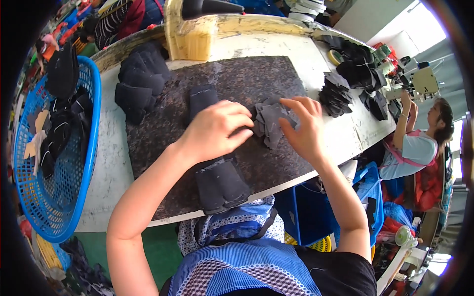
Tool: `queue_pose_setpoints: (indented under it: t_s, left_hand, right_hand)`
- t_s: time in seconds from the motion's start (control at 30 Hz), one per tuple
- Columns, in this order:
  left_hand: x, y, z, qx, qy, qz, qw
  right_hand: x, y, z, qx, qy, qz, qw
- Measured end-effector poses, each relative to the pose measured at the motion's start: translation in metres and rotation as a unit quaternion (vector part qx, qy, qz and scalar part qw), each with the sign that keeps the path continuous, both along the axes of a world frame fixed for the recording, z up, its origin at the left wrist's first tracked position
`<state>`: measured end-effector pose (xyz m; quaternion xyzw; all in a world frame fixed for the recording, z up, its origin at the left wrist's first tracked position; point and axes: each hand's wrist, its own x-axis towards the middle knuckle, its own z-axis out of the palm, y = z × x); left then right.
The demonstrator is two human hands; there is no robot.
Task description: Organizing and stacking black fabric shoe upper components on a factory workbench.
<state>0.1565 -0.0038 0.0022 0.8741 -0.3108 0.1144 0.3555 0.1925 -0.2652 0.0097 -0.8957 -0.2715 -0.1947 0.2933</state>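
Note:
My left hand (217,130) is over the middle of a dark mottled board (173,113), its fingers bent around what looks like the edge of a black fabric piece. Under it runs a column of black fabric pieces, one (203,98) showing beyond the hand and a stack (222,183) nearer me at the board's front edge. To the right, a loose pile of small grey cut pieces (270,118) lies on the board. My right hand (305,126) hovers at that pile's right side, thumb and fingers apart with nothing visible between them.
Fanned black pieces (140,76) lie at the board's far left corner. A blue plastic basket (91,143) stands at the left. A hammer (202,9) rests on a wooden block (190,39) at the back. More dark stacks (335,93) sit right; beyond, a person (417,145) works at a machine.

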Motion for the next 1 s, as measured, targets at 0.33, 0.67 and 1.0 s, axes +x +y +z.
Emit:
queue_pose_setpoints:
  t_s: [0.33,0.67,1.0]
  left_hand:
    - [0.032,-0.025,-0.014,0.116,0.108,-0.017,0.987]
    - [0.05,-0.037,-0.016,0.062,0.148,-0.021,0.987]
    - [-0.058,-0.019,0.062,-0.224,0.205,-0.001,0.953]
  right_hand:
    - [0.037,-0.007,-0.019,-0.087,-0.078,0.081,0.99]
    - [0.025,-0.014,-0.019,0.041,-0.098,0.074,0.992]
    - [-0.075,-0.008,0.05,0.174,-0.001,0.127,0.977]
